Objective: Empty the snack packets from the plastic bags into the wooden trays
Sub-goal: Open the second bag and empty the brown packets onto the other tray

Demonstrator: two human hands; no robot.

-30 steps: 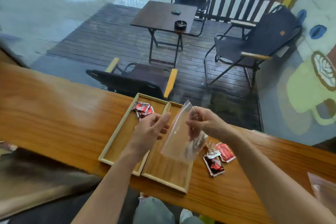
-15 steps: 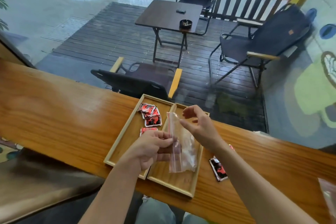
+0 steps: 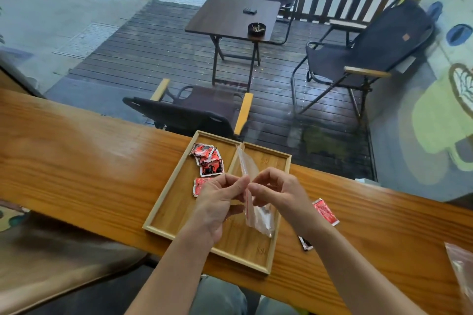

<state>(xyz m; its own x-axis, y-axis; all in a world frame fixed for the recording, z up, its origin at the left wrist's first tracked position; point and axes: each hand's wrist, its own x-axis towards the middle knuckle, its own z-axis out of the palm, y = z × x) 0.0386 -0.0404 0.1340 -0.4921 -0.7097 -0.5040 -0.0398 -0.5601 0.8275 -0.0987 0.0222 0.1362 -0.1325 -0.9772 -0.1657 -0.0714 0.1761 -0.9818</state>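
Two wooden trays lie side by side on the counter: the left tray (image 3: 163, 202) holds several red snack packets (image 3: 208, 162), the right tray (image 3: 266, 258) is mostly hidden under my hands. My left hand (image 3: 217, 202) and my right hand (image 3: 279, 192) both pinch the red-striped mouth of a clear plastic bag (image 3: 258, 220) held on edge above the right tray. The bag looks empty of packets. A red packet (image 3: 325, 212) and a dark one (image 3: 305, 243) lie on the counter right of the trays.
The trays sit on a long polished wooden counter (image 3: 76, 161) against a window. Another plastic bag (image 3: 460, 266) lies at the counter's right edge. Outside stand a folding table and dark chairs on a deck.
My hands have come together at the bag's mouth. The bag has turned from broadside to edge-on over the right tray. My view has shifted slightly.
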